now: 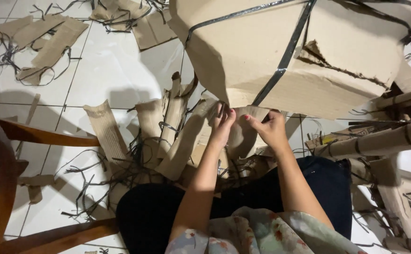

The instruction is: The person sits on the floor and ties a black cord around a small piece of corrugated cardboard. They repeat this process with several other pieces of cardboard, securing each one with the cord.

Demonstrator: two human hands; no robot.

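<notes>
Looking at it: big strapped cardboard box (262, 51) sits tilted just above both hands, cardboard strip (243, 134) pinched btwn left hand (222, 124) & right hand (271, 129). Imo grip close together, tear w/ the flutes.

Dim indoor light, from above. Soft glare on white floor tiles (116, 61). Broad soft shadows beside cardboard strips (104, 129) and under big cardboard sheet (262, 51). Slightly soft, grainy throughout; wide-angle stretch at edges. Dark trousers (149, 211) lost detail.
</notes>
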